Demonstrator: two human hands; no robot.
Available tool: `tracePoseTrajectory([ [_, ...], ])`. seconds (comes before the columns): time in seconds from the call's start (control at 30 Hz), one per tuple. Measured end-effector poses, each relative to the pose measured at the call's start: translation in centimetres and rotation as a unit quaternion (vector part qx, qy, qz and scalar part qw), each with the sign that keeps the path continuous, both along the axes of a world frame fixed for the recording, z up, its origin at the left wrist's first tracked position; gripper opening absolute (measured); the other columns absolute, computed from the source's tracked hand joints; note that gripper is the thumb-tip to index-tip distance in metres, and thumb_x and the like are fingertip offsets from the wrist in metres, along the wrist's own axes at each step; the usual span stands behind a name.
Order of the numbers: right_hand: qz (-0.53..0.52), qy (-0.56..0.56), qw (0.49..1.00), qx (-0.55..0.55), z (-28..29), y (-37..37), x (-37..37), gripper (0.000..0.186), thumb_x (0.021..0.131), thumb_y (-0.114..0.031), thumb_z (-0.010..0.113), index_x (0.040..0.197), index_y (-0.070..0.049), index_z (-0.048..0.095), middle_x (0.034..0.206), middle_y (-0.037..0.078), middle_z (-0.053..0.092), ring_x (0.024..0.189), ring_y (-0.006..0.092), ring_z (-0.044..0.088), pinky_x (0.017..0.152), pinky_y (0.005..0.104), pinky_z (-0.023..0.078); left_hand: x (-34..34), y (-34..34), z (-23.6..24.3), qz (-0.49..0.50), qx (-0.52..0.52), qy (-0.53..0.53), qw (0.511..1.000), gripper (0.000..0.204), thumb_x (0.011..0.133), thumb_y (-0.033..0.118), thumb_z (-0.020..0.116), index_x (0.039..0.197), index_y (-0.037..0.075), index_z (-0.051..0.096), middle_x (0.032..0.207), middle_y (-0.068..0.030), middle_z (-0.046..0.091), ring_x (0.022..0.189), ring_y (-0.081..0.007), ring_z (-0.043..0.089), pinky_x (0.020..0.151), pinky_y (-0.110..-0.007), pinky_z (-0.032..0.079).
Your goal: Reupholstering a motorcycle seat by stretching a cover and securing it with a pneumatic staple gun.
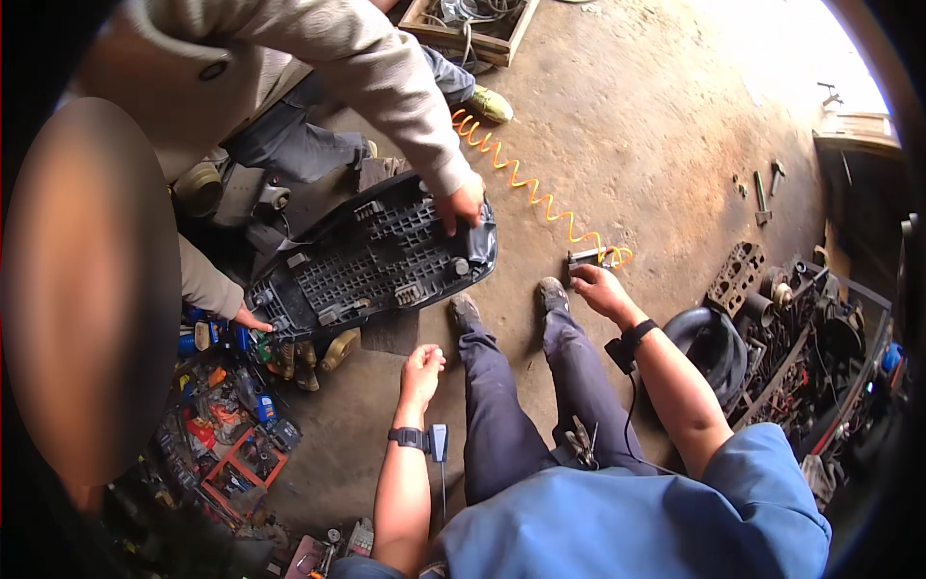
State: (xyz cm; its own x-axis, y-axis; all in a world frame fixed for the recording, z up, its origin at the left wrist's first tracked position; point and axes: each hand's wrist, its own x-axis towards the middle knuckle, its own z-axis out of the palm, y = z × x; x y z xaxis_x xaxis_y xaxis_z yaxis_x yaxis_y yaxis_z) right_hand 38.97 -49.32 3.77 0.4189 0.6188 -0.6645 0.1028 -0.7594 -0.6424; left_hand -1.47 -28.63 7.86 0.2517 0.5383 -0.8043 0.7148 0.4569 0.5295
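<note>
My right hand grips a small metal air tool attached to an orange coiled hose, held above the floor at centre right. My left hand is closed, fingertips together, below the black ribbed plastic panel; I cannot make out whether anything small is in it. The long panel, shaped like a seat base, is tilted at centre left, with a co-worker's hand gripping its right end and another hand at its left end, apart from mine.
Cluttered tools and red trays fill the lower left. A bin of metal parts and black tubes stand at the right. Loose tools lie on the concrete floor. A wooden crate sits at the top. A co-worker's shoe is nearby.
</note>
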Motion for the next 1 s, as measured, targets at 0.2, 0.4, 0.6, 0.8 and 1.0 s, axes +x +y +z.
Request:
tracePoseTrajectory([
  [0.2,0.063,-0.058,0.996,0.04,1.4,0.5,-5.8,0.033,0.096,-0.035,0.073,0.107,-0.004,0.076,0.108,0.026,0.077,0.104,0.0466,0.075,0.09,0.0538,0.06,-16.8,3.1,-0.8,-0.103,0.025,0.088,0.99,0.025,0.106,0.031,0.074,0.117,0.008,0.079,0.099,-0.0083,0.082,0.09,-0.0172,0.076,0.085,-0.038,0.061],
  [0.4,0.036,-0.095,0.991,0.085,4.0,-2.8,-4.1,0.034,0.097,-0.032,0.071,0.105,0.0,0.082,0.097,0.026,0.08,0.094,0.0437,0.079,0.085,0.0522,0.062,-24.3,9.5,2.5,-0.226,0.063,0.19,0.953,0.046,0.103,0.047,0.066,0.117,0.008,0.085,0.121,-0.0236,0.08,0.118,-0.0441,0.075,0.108,-0.051,0.056],
  [0.6,0.088,-0.026,0.992,0.082,9.9,5.1,-6.8,0.032,0.099,-0.02,0.077,0.119,0.006,0.081,0.099,0.009,0.082,0.088,0.0163,0.077,0.08,0.0334,0.062,-29.0,17.5,14.4,0.101,0.234,0.05,0.966,0.03,0.102,0.028,0.074,0.091,0.001,0.077,0.078,-0.0091,0.077,0.076,-0.0168,0.073,0.075,-0.04,0.057],
  [0.8,0.028,0.001,0.995,0.095,14.8,9.3,-6.6,0.036,0.097,-0.024,0.077,0.122,0.002,0.081,0.099,0.013,0.084,0.091,0.0207,0.08,0.085,0.0357,0.062,-23.1,35.5,35.8,0.034,0.514,-0.006,0.857,0.012,0.1,0.013,0.068,0.099,0.003,0.075,0.092,-0.0142,0.079,0.09,-0.0196,0.077,0.082,-0.038,0.06],
  [1.0,0.065,-0.094,0.986,0.121,22.2,10.0,-10.3,0.027,0.102,-0.015,0.077,0.119,0.005,0.08,0.1,0.012,0.084,0.092,0.0193,0.079,0.083,0.0343,0.064,-18.0,52.8,56.3,-0.111,0.677,-0.008,0.728,0.015,0.101,0.016,0.069,0.101,0.003,0.076,0.085,-0.0131,0.076,0.084,-0.0193,0.074,0.077,-0.04,0.058],
])
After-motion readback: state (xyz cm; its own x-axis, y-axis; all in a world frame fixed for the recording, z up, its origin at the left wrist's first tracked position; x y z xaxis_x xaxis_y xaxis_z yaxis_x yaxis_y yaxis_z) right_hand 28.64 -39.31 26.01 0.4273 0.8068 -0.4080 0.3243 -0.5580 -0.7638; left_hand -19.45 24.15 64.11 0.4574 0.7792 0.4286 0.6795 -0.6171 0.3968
